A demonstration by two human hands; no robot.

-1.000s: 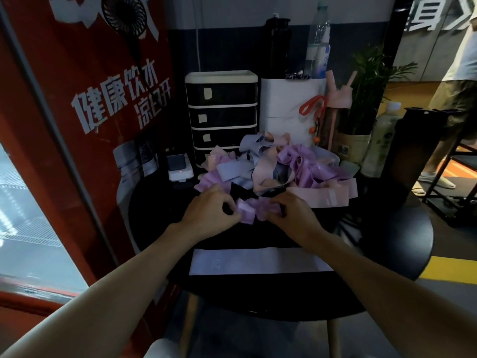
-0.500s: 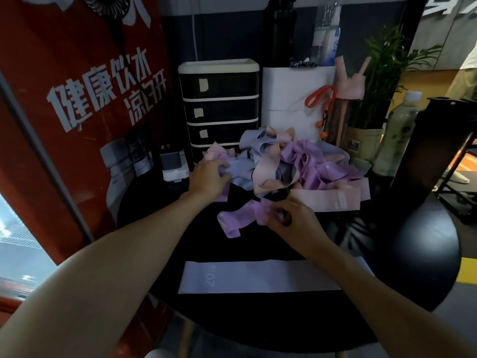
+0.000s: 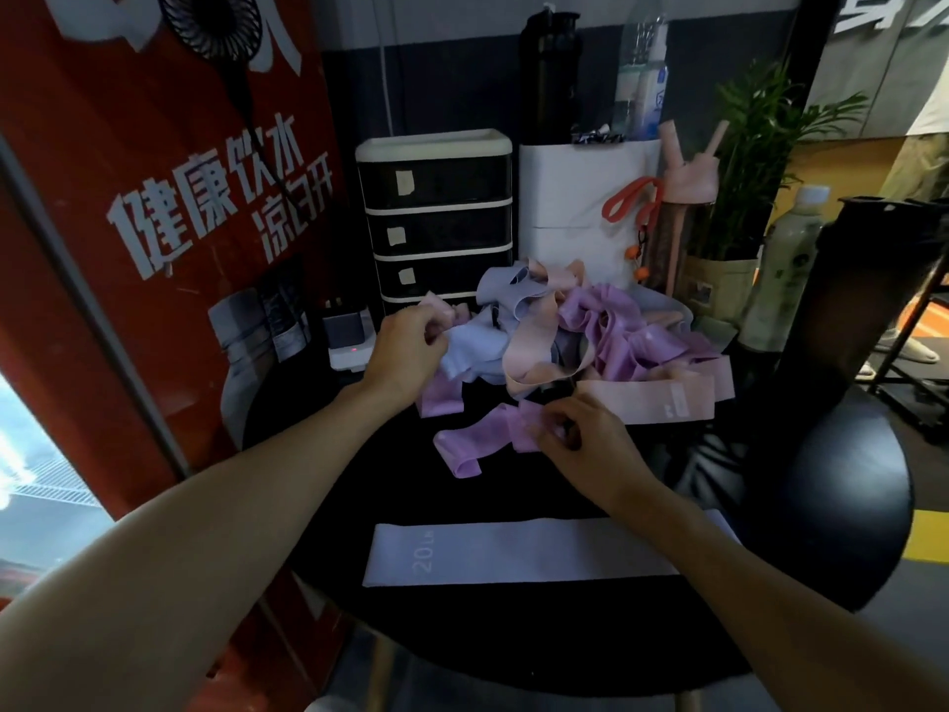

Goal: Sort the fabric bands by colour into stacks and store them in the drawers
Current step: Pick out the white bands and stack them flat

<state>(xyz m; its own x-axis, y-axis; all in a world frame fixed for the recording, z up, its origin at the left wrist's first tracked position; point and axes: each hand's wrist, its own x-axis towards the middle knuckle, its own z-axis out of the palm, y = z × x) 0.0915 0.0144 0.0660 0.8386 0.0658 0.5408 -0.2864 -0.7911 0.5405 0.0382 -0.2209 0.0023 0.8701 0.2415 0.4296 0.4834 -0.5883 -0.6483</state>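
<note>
Since a second ago the left hand (image 3: 405,346) has let go of the purple band (image 3: 472,444) and gone up to the left edge of the pile (image 3: 606,331); the right hand (image 3: 585,444) keeps its hold on that band.

A round black table (image 3: 847,480) carries everything. At its back stand the drawers (image 3: 436,218), a black unit with cream trim, all four closed, each with a small pale label. Just in front of them the pile spreads wide, a loose tangle of looped fabric bands in purple, peach-pink and pale lilac-blue. Near the front edge a lilac band (image 3: 513,555) lies flat and straight, printed "20". A pink band (image 3: 647,400) lies flat along the pile's near right side.

Between the pile and the lilac band, the purple band sits twisted on the table, its left end folded over. Right thumb and fingers pinch its right end. Left fingers are curled into the fabric at the pile's edge.
</note>
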